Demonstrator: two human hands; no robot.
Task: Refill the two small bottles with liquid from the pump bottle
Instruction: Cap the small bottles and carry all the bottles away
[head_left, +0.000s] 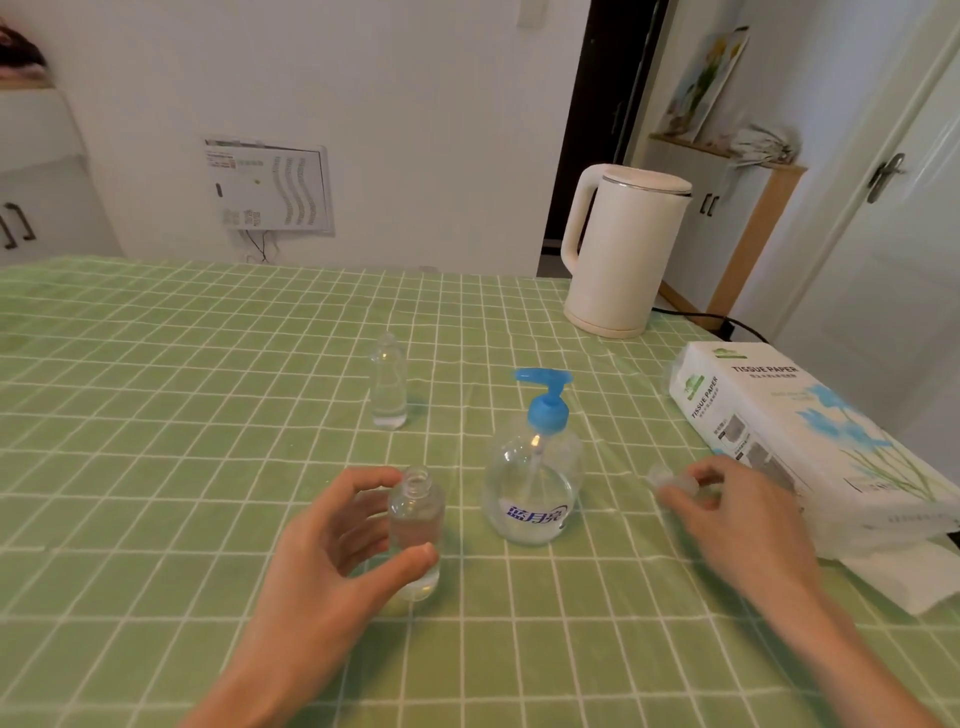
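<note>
Clear plastic marks the near bottle (415, 525), which stands uncapped on the cloth (156, 467) with a little liquid at its base. It is loosely cupped by the left hand (332, 540), thumb touching low on its side and fingers curled behind the shoulder, so the grip looks light rather than firm. A small clear cap (670, 480) is pinched in the right hand (737, 509), just beside the tissue pack (800, 436). The pump bottle (535, 478) stands between the hands, its blue spout turned left. The far bottle (388, 387) is seen capped, well behind. For a clean fill, the cap is best set down, the open neck brought under the spout, and the bottle steadied while the pump is pressed slowly. Green checked cloth covers the table; a cream kettle (618, 249) stands at the far right, before white walls and a dark doorway.
</note>
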